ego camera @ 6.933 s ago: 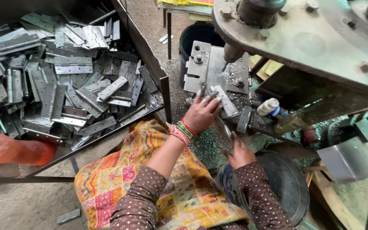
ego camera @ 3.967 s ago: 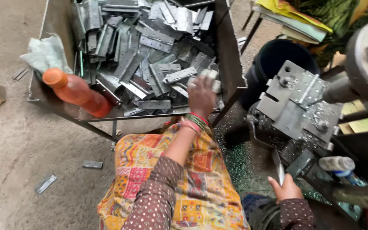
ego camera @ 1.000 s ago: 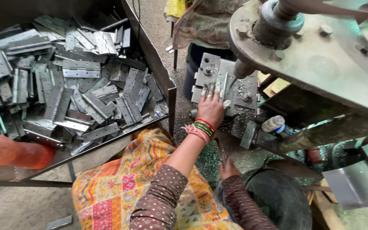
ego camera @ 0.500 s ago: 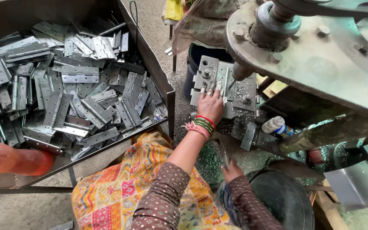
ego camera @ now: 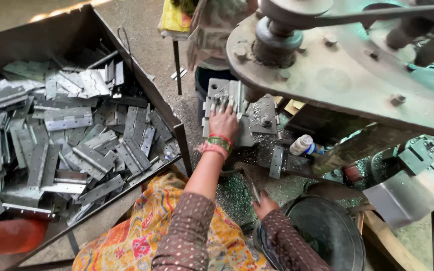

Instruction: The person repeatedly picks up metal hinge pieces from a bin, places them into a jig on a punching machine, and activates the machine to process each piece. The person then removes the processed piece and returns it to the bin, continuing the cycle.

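Observation:
My left hand (ego camera: 223, 123), with green and red bangles at the wrist, lies stretched over the grey die block (ego camera: 212, 93) of a press. Its fingertips press a grey metal hinge plate (ego camera: 235, 96) against the block. My right hand (ego camera: 265, 205) is lower, near my lap, closed round a thin metal rod (ego camera: 251, 186) that points up and left. Metal chips (ego camera: 232, 193) cover the ground between my two hands. A loose hinge plate (ego camera: 276, 161) leans against the machine base to the right of my left forearm.
An open metal bin (ego camera: 179, 131) on my left is heaped with several grey hinge plates (ego camera: 76, 145). The heavy press frame (ego camera: 347, 75) overhangs on the right. A black drum (ego camera: 327, 236), a white bottle (ego camera: 303, 145), an orange bottle (ego camera: 11, 236) and a standing person (ego camera: 212, 35) are near.
My left hand has slid a little further onto the die block with the hinge plate. My right hand has stayed low with the rod. The view has shifted slightly.

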